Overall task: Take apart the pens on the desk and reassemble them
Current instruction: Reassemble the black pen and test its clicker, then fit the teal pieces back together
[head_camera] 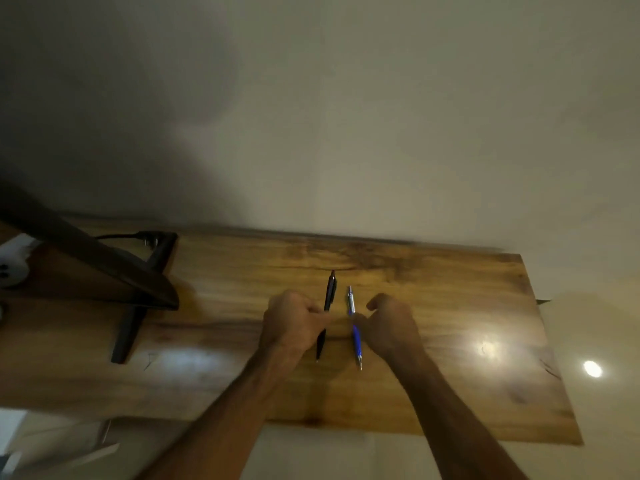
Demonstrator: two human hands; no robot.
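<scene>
Dim, warm and soft all over; lamp glare spots sit on the glossy wooden desk point(485, 348), deep shadow fills the left, edges bend.

An office-like workspace: wooden desk point(450, 306) against a plain wall point(346, 133), bearing a monitor stand point(127, 332).
</scene>
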